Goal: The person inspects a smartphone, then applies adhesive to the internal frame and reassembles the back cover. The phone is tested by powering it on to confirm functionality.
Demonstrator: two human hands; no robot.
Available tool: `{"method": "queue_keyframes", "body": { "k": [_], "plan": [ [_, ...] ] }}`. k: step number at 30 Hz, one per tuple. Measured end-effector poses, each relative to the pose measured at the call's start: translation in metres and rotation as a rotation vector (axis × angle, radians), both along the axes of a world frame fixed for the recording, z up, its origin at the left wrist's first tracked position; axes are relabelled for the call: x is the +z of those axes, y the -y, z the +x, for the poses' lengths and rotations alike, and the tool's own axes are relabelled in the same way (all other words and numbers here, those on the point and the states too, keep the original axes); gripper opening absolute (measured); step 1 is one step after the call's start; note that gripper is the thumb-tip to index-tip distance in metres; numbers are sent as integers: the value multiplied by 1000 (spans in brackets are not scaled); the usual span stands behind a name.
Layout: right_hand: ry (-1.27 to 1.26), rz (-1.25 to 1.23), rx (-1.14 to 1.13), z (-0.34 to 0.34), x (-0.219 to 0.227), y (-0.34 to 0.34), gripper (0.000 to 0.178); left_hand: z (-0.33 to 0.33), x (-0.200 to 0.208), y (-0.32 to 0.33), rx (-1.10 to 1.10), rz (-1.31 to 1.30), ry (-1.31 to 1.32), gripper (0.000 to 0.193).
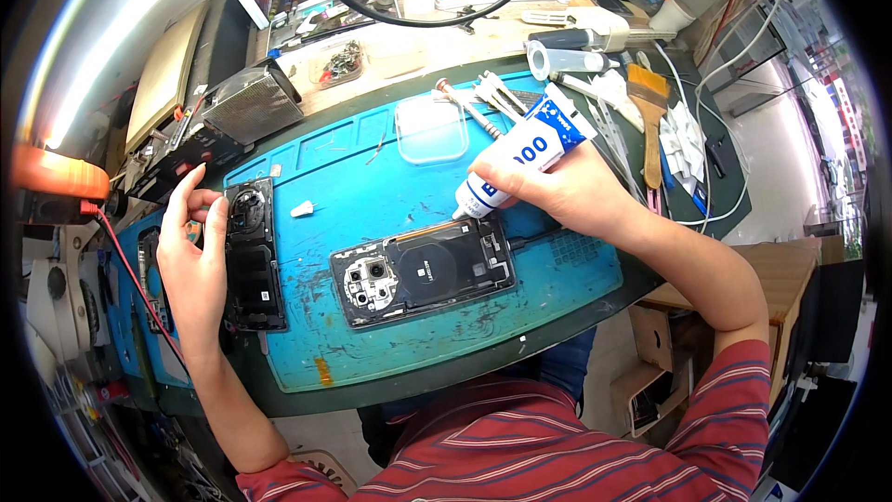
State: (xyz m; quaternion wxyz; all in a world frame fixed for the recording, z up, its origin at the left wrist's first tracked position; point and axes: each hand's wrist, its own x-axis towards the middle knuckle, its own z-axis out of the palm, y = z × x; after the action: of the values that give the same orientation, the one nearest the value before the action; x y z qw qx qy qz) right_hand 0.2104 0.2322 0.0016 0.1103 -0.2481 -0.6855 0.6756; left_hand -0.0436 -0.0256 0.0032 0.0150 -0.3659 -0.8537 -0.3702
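My right hand [590, 191] is closed round a white and blue glue tube [528, 151], tilted with its nozzle pointing down. The nozzle tip is at the far long edge of an opened smartphone [432, 271], which lies on the blue work mat [390, 358]. The phone's back cover is off, showing a camera block at its left end and a dark round coil in the middle. My left hand [193, 270] is raised at the left, fingers loosely curved and apart, with nothing visible in it. Beside it lies another opened dark phone body [251, 260].
A small white cap [302, 209] lies on the mat. Behind are a clear plastic box [432, 130], a screw-like metal rod [469, 107], a brush [647, 116] and syringes [562, 60]. An orange lamp-like object [60, 175] juts in at the left, and a black cable [427, 23] loops overhead.
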Motion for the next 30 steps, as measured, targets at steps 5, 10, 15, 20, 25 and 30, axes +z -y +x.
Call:
{"method": "queue_keyframes", "body": {
  "k": [5, 10, 15, 20, 25, 30],
  "plan": [
    [-33, 23, 4, 2, -2, -2, 27, 0, 0, -1, 2, 1, 9, 40],
    [-25, -1, 3, 3, -3, -4, 35, -1, 0, 0, -4, 6, 18, 39],
    [6, 44, -12, 4, -1, -5, 43, -3, 0, 1, 5, -34, 42, 42],
    [29, 72, -16, 7, -2, -6, 27, -3, -2, 1, 8, 11, 15, 39],
    [5, 39, -16, 8, -2, -7, 26, -4, 0, 2, 3, -26, 52, 42],
    [42, 70, -12, 10, -3, -10, 26, -4, 0, 3, 4, -26, 57, 43]
  ]
}}
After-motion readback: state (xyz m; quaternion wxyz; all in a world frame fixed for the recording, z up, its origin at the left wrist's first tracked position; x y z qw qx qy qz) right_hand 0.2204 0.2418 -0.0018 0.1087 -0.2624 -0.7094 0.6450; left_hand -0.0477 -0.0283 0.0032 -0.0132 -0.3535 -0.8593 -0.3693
